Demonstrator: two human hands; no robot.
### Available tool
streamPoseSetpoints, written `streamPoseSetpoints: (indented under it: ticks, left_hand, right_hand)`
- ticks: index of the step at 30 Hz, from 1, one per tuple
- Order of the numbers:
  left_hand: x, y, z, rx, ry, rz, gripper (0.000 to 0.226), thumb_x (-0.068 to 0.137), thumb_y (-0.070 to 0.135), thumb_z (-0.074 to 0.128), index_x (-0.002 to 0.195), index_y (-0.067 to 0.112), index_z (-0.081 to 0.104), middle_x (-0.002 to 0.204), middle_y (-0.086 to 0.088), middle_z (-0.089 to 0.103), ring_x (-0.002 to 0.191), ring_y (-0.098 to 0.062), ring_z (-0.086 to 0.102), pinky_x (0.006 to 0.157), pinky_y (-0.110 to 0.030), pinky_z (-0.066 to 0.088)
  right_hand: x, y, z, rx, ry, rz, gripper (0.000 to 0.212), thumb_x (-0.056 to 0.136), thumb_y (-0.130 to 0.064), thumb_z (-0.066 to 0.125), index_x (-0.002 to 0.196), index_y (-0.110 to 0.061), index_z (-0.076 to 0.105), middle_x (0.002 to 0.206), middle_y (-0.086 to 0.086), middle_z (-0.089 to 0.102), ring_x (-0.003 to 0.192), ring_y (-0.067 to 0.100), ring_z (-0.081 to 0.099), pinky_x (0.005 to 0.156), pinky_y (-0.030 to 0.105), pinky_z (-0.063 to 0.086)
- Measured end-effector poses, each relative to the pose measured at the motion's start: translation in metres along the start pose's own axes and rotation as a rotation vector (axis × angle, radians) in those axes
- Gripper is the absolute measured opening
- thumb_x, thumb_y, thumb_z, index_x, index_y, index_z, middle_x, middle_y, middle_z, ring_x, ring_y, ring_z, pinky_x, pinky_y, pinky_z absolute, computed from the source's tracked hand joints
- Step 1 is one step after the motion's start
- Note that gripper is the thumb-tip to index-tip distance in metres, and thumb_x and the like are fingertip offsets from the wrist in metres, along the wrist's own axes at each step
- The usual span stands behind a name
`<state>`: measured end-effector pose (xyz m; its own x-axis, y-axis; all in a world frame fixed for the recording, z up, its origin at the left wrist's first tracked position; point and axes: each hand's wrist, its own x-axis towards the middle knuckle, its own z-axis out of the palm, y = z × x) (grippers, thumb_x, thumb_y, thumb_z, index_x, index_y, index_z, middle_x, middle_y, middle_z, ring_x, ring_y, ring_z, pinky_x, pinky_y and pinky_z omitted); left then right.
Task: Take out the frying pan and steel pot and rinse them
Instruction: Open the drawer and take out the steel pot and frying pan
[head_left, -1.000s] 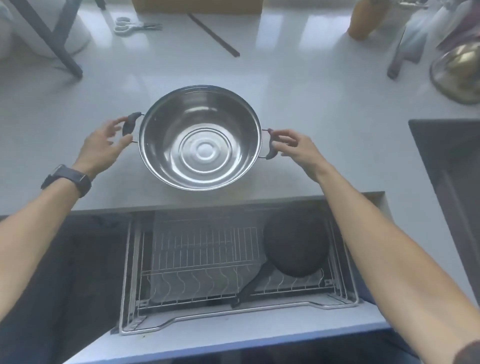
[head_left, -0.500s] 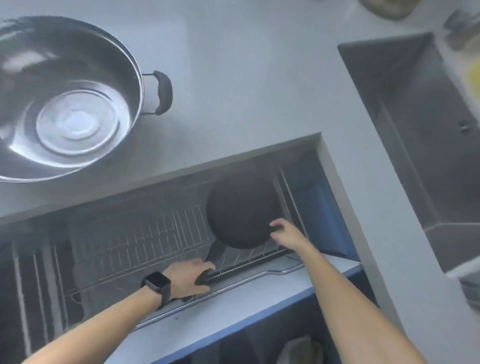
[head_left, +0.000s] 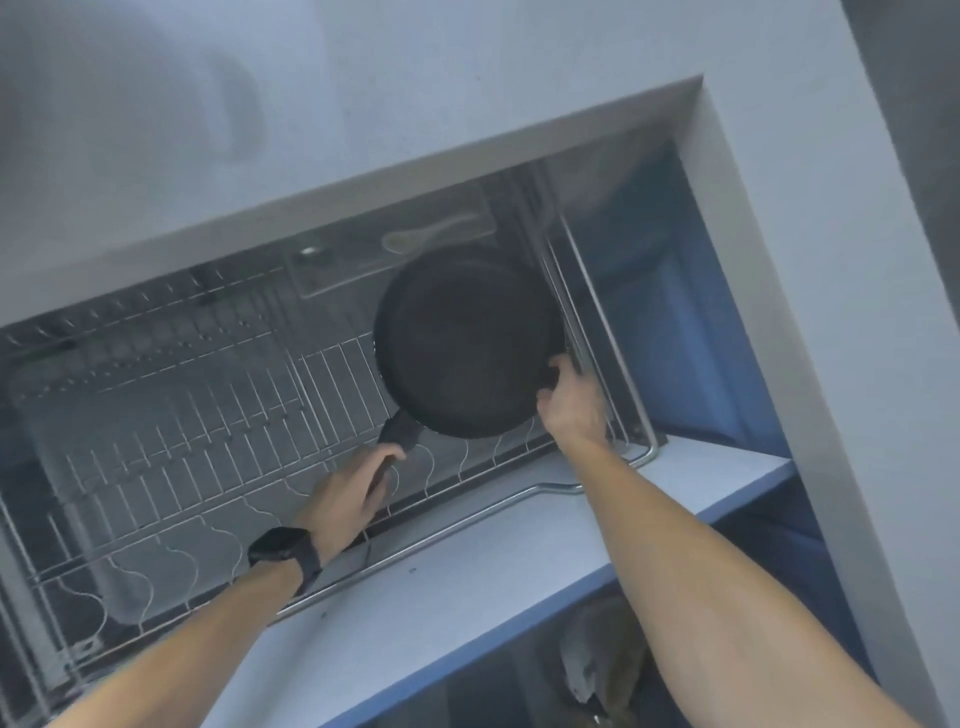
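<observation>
The black frying pan (head_left: 467, 343) is in the right part of the pulled-out wire rack drawer (head_left: 197, 431), turned open side up. My left hand (head_left: 353, 493) is closed around the pan's black handle at the pan's lower left. My right hand (head_left: 571, 400) grips the pan's rim at its lower right edge. The steel pot is out of view.
The grey countertop (head_left: 363, 93) runs above the drawer opening and down the right side. A pale spoon (head_left: 431, 234) lies in a tray behind the pan. The drawer's blue-edged front panel (head_left: 467, 587) is below my arms. A black watch (head_left: 285, 551) is on my left wrist.
Both hands left the steel pot on the counter and went down into the drawer. They closed on the frying pan, which now shows its inside. The view dropped, so the pot is gone from sight.
</observation>
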<state>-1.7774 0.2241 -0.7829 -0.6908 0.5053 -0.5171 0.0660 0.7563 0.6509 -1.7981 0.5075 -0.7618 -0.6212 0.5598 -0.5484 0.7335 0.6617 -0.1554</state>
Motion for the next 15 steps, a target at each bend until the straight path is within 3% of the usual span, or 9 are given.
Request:
streamPoseSetpoints:
  ticks: [2, 6, 8, 11, 13, 15]
  left_hand:
    - [0.002, -0.004, -0.012, -0.025, 0.038, 0.032, 0.036, 0.086, 0.003, 0.059, 0.113, 0.027, 0.052, 0.109, -0.001, 0.063, 0.078, -0.015, 0.060, 0.065, -0.028, 0.045]
    - [-0.009, -0.014, -0.035, -0.016, 0.038, 0.071, 0.035, 0.084, 0.003, 0.063, 0.112, 0.023, 0.059, 0.107, 0.002, 0.065, 0.081, -0.014, 0.063, 0.067, -0.025, 0.047]
    - [-0.020, -0.013, -0.049, -0.005, 0.043, 0.051, 0.037, 0.083, 0.004, 0.065, 0.114, 0.023, 0.060, 0.104, 0.008, 0.063, 0.077, -0.010, 0.063, 0.065, -0.014, 0.043]
    - [-0.042, -0.003, -0.076, -0.001, 0.020, 0.007, 0.039, 0.083, 0.008, 0.066, 0.115, 0.028, 0.060, 0.089, 0.017, 0.061, 0.064, 0.007, 0.058, 0.058, -0.004, 0.041]
    - [-0.061, 0.005, -0.099, 0.054, -0.004, 0.011, 0.041, 0.083, 0.011, 0.067, 0.115, 0.034, 0.058, 0.079, 0.019, 0.060, 0.058, 0.008, 0.057, 0.049, -0.008, 0.040]
    - [-0.080, 0.014, -0.124, 0.124, -0.024, 0.046, 0.045, 0.082, 0.016, 0.068, 0.113, 0.044, 0.052, 0.081, 0.022, 0.062, 0.053, 0.001, 0.056, 0.049, -0.008, 0.037]
  right_hand:
    - [0.007, 0.001, -0.003, 0.214, -0.061, 0.021, 0.043, 0.084, -0.005, 0.054, 0.124, -0.023, 0.050, 0.111, 0.012, 0.059, 0.079, 0.023, 0.056, 0.071, 0.027, 0.043]
    - [0.006, 0.002, -0.027, 0.417, -0.205, -0.058, 0.045, 0.080, 0.009, 0.051, 0.112, -0.022, 0.055, 0.089, -0.003, 0.055, 0.059, 0.014, 0.047, 0.045, 0.015, 0.038]
    - [-0.003, 0.001, -0.041, 0.431, -0.305, -0.119, 0.045, 0.080, 0.007, 0.055, 0.110, -0.026, 0.056, 0.105, 0.005, 0.054, 0.071, 0.023, 0.055, 0.051, 0.025, 0.045]
    - [-0.023, -0.004, -0.061, 0.370, -0.378, -0.192, 0.042, 0.079, 0.000, 0.061, 0.113, -0.025, 0.056, 0.120, 0.014, 0.055, 0.105, 0.036, 0.060, 0.079, 0.041, 0.052]
    - [-0.043, -0.008, -0.078, 0.350, -0.392, -0.221, 0.040, 0.076, -0.007, 0.064, 0.107, -0.031, 0.057, 0.118, 0.016, 0.061, 0.106, 0.036, 0.059, 0.087, 0.043, 0.051]
    - [-0.067, -0.010, -0.095, 0.311, -0.387, -0.237, 0.036, 0.074, -0.013, 0.066, 0.097, -0.039, 0.057, 0.104, 0.011, 0.066, 0.095, 0.027, 0.064, 0.081, 0.032, 0.051]
